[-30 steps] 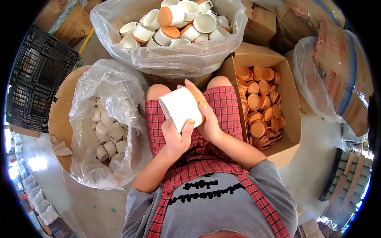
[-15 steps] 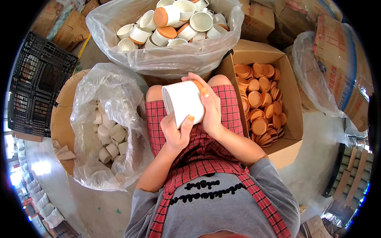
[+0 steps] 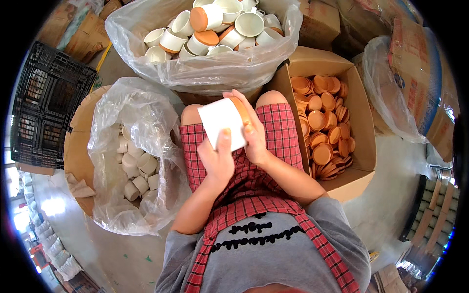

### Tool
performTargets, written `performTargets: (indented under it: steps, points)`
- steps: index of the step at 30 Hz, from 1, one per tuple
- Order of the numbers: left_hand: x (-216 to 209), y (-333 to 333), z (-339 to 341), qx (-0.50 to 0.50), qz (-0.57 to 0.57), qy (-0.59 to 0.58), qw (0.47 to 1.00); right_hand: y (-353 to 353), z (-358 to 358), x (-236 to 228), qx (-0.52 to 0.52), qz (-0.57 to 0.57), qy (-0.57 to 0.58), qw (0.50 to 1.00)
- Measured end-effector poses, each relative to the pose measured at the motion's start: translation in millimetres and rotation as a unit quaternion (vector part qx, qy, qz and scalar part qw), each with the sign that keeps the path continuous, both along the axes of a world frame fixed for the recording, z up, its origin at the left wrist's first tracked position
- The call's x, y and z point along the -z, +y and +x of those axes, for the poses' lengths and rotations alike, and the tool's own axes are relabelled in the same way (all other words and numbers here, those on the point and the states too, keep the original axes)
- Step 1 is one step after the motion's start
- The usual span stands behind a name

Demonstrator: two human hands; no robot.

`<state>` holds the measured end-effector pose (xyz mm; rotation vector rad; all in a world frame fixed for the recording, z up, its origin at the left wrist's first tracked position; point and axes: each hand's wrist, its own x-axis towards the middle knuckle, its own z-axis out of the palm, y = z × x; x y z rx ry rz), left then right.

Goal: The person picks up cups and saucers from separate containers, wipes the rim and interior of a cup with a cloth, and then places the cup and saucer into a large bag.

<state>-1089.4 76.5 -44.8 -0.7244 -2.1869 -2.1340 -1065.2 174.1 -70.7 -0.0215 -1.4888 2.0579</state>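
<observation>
The left hand (image 3: 217,158) grips the white cup (image 3: 219,119) from the lower left, with the thumb lying along its wall; the right hand (image 3: 254,139) is wrapped around the other end, where the orange cap (image 3: 239,108) sits on the cup; the cup is on its side above the lap, between the two knees. Compared with half a second ago, the cup is turned a little, so its hollow mouth no longer shows, and the left thumb lies higher on the wall; this suggests that the fitting of cup and cap is being adjusted, but whether the cap is fully seated I cannot tell. To the right, a cardboard box (image 3: 360,93) holds many orange discs (image 3: 316,120); to the left, a clear plastic bag (image 3: 110,110) contains plain white cups (image 3: 139,183); beyond the knees, a bigger bag (image 3: 210,75) carries mugs (image 3: 249,23), several with orange ends.
</observation>
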Motion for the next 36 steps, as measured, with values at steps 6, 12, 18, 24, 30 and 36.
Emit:
performTargets:
  steps: [6,12,18,24,30,36]
  points:
    - [-1.9,1.8,-12.1,0.059,-0.123,0.236,0.962,0.7,1.6,6.0,-0.092,-0.242,-0.058,0.964]
    - [42.8,-37.8,-16.2,0.264,-0.264,0.489,0.788,17.9,11.1,20.3,-0.235,-0.464,-0.329,0.788]
    - [36.3,-28.9,-16.2,0.186,-0.141,0.165,0.958,-0.6,6.2,10.5,-0.078,-0.184,-0.201,0.959]
    - [17.6,-25.4,-10.1,0.096,-0.005,-0.001,0.995,-6.0,1.4,-11.6,0.000,-0.007,-0.110,0.994]
    - [9.7,-23.0,-5.2,0.057,0.168,-0.409,0.895,7.2,0.1,17.6,0.094,0.307,-0.007,0.947]
    - [26.9,-30.5,-17.3,0.134,-0.127,0.125,0.975,-4.4,-5.9,-14.1,-0.060,-0.122,-0.146,0.980]
